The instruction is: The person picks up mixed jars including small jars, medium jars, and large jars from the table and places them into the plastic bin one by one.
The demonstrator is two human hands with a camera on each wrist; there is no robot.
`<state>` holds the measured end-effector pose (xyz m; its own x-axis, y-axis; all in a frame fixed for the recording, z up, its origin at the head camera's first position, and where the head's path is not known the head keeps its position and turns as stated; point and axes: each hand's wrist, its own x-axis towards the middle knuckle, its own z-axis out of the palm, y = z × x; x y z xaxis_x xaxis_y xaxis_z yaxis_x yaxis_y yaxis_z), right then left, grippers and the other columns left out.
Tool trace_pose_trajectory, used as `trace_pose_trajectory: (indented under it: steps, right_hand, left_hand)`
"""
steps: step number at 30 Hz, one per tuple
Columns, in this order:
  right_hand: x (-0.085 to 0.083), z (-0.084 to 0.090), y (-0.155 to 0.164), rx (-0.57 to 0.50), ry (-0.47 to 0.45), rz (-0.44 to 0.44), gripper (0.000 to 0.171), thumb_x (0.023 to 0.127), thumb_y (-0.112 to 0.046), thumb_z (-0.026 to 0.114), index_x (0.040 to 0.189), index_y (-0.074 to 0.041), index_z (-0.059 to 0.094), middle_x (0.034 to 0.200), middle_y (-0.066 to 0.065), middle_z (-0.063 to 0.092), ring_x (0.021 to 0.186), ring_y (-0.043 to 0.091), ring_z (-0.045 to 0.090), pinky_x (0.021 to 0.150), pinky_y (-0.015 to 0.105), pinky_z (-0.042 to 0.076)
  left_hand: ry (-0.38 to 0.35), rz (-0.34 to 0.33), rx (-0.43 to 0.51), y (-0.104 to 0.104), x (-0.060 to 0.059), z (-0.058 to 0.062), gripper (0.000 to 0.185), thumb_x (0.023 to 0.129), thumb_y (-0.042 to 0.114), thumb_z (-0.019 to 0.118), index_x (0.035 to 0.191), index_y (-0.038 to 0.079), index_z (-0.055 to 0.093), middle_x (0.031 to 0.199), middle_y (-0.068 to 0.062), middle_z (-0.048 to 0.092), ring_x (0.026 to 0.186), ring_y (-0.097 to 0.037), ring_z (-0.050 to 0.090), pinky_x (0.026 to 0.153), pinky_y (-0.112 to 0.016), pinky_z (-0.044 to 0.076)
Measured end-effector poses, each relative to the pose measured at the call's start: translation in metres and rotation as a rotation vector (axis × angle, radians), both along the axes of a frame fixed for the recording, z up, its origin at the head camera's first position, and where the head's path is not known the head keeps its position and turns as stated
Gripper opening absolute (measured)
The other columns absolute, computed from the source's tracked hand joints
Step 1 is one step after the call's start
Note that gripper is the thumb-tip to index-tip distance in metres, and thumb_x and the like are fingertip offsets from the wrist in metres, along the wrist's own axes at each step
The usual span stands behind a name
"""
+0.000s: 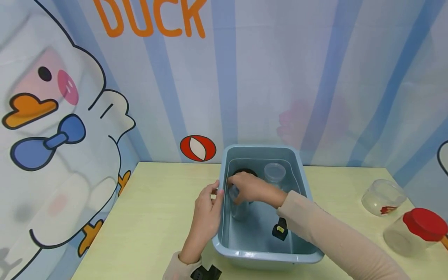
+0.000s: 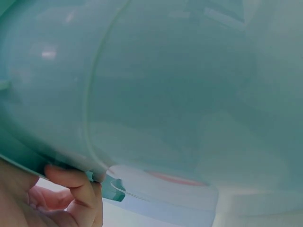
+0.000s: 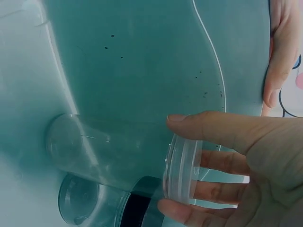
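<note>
A blue-grey plastic tub (image 1: 269, 255) stands on the table. My left hand (image 1: 207, 208) grips its left rim; in the left wrist view, curled fingers (image 2: 78, 189) show at the tub's edge. Inside the tub, my right hand (image 1: 250, 188) pinches a clear plastic jar (image 1: 239, 212) by its translucent lid (image 3: 180, 168), thumb on one side and fingers on the other. Beside that jar lies a second clear jar (image 3: 80, 198) with a black band (image 3: 136, 208). Another clear-lidded jar (image 1: 275, 172) stands near the tub's back wall.
On the pale yellow table (image 1: 168, 202), right of the tub, are a clear jar (image 1: 383, 196) and a jar with a red lid (image 1: 425, 224). A printed curtain (image 1: 266, 77) hangs behind. Small dark specks (image 3: 205, 94) dot the tub's inside.
</note>
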<state>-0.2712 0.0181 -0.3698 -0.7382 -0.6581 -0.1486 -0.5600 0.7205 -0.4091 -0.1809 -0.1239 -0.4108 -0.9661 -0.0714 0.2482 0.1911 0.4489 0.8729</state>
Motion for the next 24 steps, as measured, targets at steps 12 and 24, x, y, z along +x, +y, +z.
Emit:
trace_pose_trajectory:
  steps: [12, 24]
  right_hand:
    - [-0.002, -0.006, 0.0007, -0.021, -0.008, -0.011, 0.048, 0.075, -0.007, 0.088, 0.118, -0.001, 0.069, 0.112, 0.01, 0.07, 0.098, 0.023, 0.063, 0.089, 0.042, 0.055]
    - [-0.0014, -0.0084, 0.002, -0.005, 0.0, -0.01, 0.051, 0.076, -0.01, 0.088, 0.122, -0.001, 0.067, 0.115, 0.011, 0.068, 0.103, 0.026, 0.06, 0.093, 0.043, 0.052]
  left_hand:
    - [-0.003, -0.005, 0.012, 0.0002, 0.0001, -0.0001, 0.045, 0.106, 0.021, 0.05, 0.142, -0.006, 0.048, 0.123, -0.017, 0.058, 0.092, -0.025, 0.058, 0.08, -0.037, 0.056]
    - [-0.007, -0.004, 0.017, 0.0006, 0.0002, 0.0002, 0.044, 0.106, 0.02, 0.05, 0.142, -0.005, 0.048, 0.12, -0.017, 0.058, 0.091, -0.026, 0.059, 0.08, -0.037, 0.056]
